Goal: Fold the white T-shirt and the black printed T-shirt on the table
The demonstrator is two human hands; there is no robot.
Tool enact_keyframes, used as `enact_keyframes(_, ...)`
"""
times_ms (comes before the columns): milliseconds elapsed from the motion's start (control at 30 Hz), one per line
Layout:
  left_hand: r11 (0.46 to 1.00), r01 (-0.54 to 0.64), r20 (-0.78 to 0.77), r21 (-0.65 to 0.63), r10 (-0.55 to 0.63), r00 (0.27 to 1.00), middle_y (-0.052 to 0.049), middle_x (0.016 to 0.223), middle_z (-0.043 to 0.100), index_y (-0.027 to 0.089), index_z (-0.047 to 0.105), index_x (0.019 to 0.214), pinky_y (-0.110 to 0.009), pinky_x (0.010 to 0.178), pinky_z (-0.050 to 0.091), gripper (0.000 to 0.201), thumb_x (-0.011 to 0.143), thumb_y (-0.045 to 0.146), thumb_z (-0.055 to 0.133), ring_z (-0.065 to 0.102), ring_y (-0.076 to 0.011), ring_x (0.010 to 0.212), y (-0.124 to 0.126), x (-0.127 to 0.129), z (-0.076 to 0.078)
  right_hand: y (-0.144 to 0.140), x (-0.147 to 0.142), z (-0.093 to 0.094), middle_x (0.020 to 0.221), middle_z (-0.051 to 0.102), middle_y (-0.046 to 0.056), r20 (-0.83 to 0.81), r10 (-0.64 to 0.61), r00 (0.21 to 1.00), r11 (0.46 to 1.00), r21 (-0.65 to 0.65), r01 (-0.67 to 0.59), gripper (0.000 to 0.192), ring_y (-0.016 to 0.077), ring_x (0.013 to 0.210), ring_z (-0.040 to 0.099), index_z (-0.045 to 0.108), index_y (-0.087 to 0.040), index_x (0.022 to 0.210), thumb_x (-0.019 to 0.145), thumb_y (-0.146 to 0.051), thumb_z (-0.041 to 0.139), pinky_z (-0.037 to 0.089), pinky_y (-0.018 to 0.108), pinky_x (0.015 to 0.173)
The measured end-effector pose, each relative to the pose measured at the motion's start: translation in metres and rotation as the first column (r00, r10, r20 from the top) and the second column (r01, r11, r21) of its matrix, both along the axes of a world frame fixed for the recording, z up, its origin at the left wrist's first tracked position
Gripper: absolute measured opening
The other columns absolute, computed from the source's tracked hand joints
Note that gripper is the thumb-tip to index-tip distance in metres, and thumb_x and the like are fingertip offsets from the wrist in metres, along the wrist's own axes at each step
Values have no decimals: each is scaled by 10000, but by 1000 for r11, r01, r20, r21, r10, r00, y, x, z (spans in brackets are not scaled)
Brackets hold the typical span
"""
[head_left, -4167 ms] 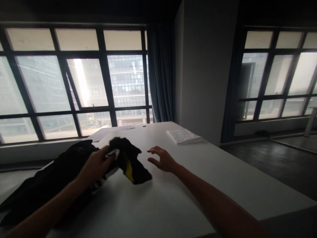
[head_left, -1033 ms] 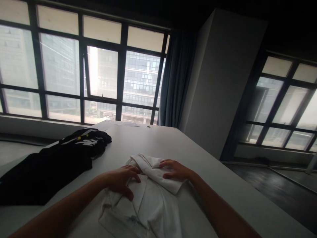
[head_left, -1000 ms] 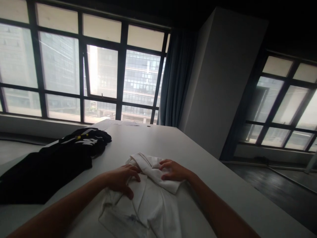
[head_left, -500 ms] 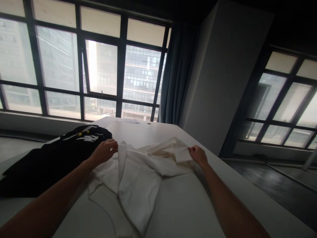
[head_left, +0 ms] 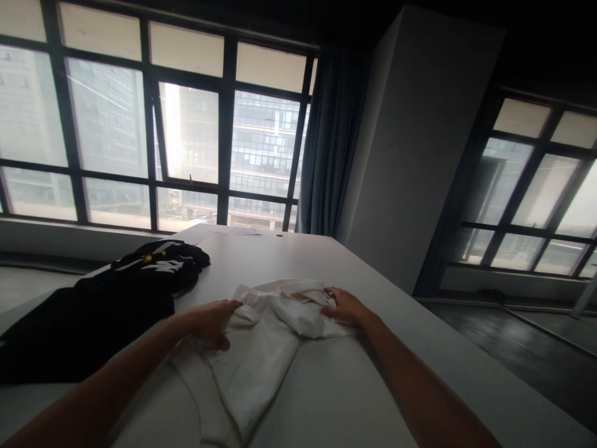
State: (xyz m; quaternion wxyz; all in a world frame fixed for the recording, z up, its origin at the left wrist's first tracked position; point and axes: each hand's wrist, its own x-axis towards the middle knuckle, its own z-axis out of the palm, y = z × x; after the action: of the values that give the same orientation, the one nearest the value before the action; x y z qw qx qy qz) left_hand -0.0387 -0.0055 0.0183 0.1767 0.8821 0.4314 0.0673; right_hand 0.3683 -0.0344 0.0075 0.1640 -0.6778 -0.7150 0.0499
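A crumpled white garment (head_left: pixel 259 358) lies on the white table in front of me, with folds bunched at its far end. My left hand (head_left: pixel 212 322) rests against its left side, fingers stretched forward and thumb held apart. At the far right of the cloth, my right hand (head_left: pixel 345 306) touches the bunched edge, its fingers and thumb spread. Neither hand visibly grips the cloth. A beige inner part of the garment shows near my right fingertips. The lower part of the garment trails toward me between my forearms.
A black garment (head_left: pixel 93 317) with white print and yellow bits is heaped on the left of the table (head_left: pixel 298 258). Papers (head_left: pixel 242 231) lie at the table's far end. Beyond stand windows, a blue curtain (head_left: pixel 329 143) and a wide pillar (head_left: pixel 410 149).
Both hands have come down and closer together. Their pinches on the white garment have loosened, and its raised far edge has sunk onto the table.
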Motion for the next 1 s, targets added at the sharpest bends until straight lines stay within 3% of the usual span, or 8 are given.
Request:
enact_keyframes(133,987,141,93,-73,-134,987,-25,1038,723,309,718,1110,-360,838,500,559,562,207,668,669,-286,936,8,-4,13,-19,-27,26,970,728,61,55,34,998,988,-154,-26,340,248,896,654,735,-195,996,676,-309,724,463,294,746)
enact_keyframes(233,954,31,213,299,-98,972,-29,924,689,279,765,873,-362,879,465,368,616,129,548,631,-256,921,19,-14,22,-40,-53,48,766,706,13,-53,243,969,897,-367,-245,286,187,695,625,744,-194,789,703,-465,719,431,259,610)
enact_keyframes(367,789,-51,330,613,-197,923,-61,932,658,234,702,651,-393,966,418,279,673,80,470,582,-236,971,11,-7,33,-53,-104,61,978,713,76,-52,261,964,965,36,-260,519,219,801,636,722,-200,1011,660,-582,750,467,302,697)
enact_keyframes(467,684,17,351,729,-395,849,-71,1024,674,231,658,618,-408,1024,405,277,784,121,465,559,-242,1095,-8,10,39,-42,-149,59,1261,613,122,-2,379,925,904,215,-370,749,293,1014,622,622,-219,1236,565,-490,817,481,355,813)
enact_keyframes(600,621,-209,492,755,-327,807,-81,1251,626,223,636,725,-477,1120,329,235,866,181,453,485,-259,1266,-16,13,45,-7,-199,57,838,710,95,26,509,860,851,131,-508,206,269,760,657,708,-173,813,631,-269,707,469,316,664)
enact_keyframes(733,706,-542,780,456,-24,626,-168,1443,445,187,531,1240,-518,1087,373,420,865,375,533,420,-322,1349,-6,-10,50,35,-226,80,698,671,60,-317,488,813,844,410,-346,98,242,720,624,606,-156,625,651,-238,654,460,309,643)
enact_keyframes(833,886,-444,841,131,138,523,-210,1499,377,193,305,1457,-517,992,465,879,747,563,670,497,-373,1283,-11,-21,51,53,-248,115,687,639,53,-711,435,553,878,472,-83,257,207,691,595,607,-145,700,754,-397,617,481,309,607)
enact_keyframes(1000,970,-236,922,-61,145,359,-140,1194,666,151,453,1371,-411,811,563,838,674,506,755,656,-317,1019,-27,-32,90,44,-288,165,937,668,50,-737,668,99,705,584,-402,554,211,905,604,645,-179,1058,691,-584,739,545,361,802)
